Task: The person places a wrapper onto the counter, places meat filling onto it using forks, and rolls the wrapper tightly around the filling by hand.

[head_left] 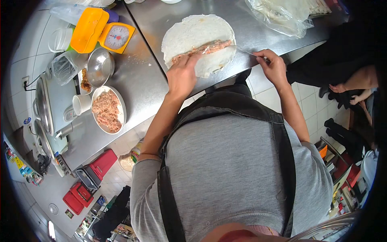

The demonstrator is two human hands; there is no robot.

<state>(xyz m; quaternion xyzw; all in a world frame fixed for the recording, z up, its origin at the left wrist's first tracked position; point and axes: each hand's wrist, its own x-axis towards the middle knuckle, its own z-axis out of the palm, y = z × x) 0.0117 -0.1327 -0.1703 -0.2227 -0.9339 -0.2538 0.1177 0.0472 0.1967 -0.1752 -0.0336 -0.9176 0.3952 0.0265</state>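
A round, pale sheet of dough (183,34) lies on the steel table with a strip of pinkish minced filling (215,46) across its middle. My left hand (183,76) rests on the near left part of the sheet, fingers stretched out and touching the left end of the strip. Beyond the sheet's right edge, my right hand (274,66) is closed around the handle of a thin metal utensil (244,51). The utensil's far end reaches the right end of the filling. An oval white bowl (123,111) of minced filling stands at the left.
Near the white bowl are a metal bowl (100,67), a white cup (82,104), an orange scale (117,37) and an orange container (89,30). A plastic bag (282,18) lies at the upper right. Another person's hand (338,88) shows at the right, away from the table.
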